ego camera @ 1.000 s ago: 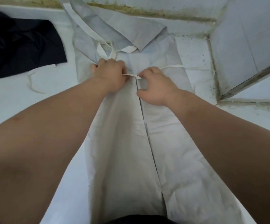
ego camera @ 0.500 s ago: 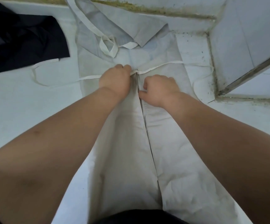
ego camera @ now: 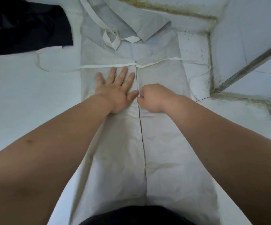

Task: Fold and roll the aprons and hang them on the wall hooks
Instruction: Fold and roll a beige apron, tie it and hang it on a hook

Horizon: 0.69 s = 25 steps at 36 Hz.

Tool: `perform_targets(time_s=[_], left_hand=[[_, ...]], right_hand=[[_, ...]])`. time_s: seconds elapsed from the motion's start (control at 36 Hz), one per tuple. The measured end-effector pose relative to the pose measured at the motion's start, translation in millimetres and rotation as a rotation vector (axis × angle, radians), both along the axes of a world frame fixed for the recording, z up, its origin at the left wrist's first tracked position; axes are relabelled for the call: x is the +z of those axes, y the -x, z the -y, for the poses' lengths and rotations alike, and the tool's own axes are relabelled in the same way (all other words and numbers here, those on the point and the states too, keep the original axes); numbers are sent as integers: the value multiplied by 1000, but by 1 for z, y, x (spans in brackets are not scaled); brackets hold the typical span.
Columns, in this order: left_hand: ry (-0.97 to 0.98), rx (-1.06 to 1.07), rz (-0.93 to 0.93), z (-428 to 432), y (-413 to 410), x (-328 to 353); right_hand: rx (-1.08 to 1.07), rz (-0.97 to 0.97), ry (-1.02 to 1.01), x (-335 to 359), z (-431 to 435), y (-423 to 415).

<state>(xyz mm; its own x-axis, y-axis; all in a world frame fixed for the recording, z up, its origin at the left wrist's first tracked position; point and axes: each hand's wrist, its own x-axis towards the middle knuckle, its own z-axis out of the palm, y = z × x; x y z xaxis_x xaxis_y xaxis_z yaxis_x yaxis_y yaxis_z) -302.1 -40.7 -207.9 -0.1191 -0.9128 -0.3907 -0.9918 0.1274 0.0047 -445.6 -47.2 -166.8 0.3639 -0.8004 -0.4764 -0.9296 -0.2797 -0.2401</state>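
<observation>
A dark cloth [ego camera: 26, 25] lies bunched on the white table [ego camera: 18, 88], off the far left corner of the apron [ego camera: 164, 159], close to it but not touching. Below the cloth a thin tie [ego camera: 39, 62] loops out on the table from the apron's left edge.

The pale apron lies flat and lengthwise, running from the person's body to the far side. Both its long sides are folded inward, so the two edges meet in a straight line down its middle. The left hand [ego camera: 115, 88] is released. It lies palm down on the apron's left panel with fingers straight and spread, the thumb beside the middle line. Just beyond its fingertips a narrow waist tie [ego camera: 108, 66] crosses the apron from side to side. Farther up, a wider neck strap [ego camera: 110, 38] lies in a loop on the folded-over bib.

The right hand [ego camera: 155, 98] sits on the apron's right panel, right against the middle line and just beside the left thumb. It is clenched, knuckles up, with the thumb at the panel's edge. Whether it pinches the fabric cannot be told.

Right of the apron, a stained grout joint [ego camera: 210, 51] runs along the table beside a raised tiled block [ego camera: 245, 30], which has a metal strip [ego camera: 251, 62] along its lower edge.
</observation>
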Motion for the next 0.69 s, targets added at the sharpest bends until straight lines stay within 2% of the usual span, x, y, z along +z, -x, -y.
perform_targets(time_s=[0.17,0.36,0.5,0.56,0.69], left_hand=[[120,30,13,-5,3,4],[230,115,-93,-28,-3,24],[440,174,-196,-80,-20,31],[380,214,-160,-98,-25,30],[8,334,-46,-133,-25,19]], right_hand=[[9,143,-37,-2,-14,9],[42,69,-28,-7,-25,9],[59,33,59,-11,-39,9],[47,18,86,-11,-42,8],[-52,-4,76,-7,-50,-2]])
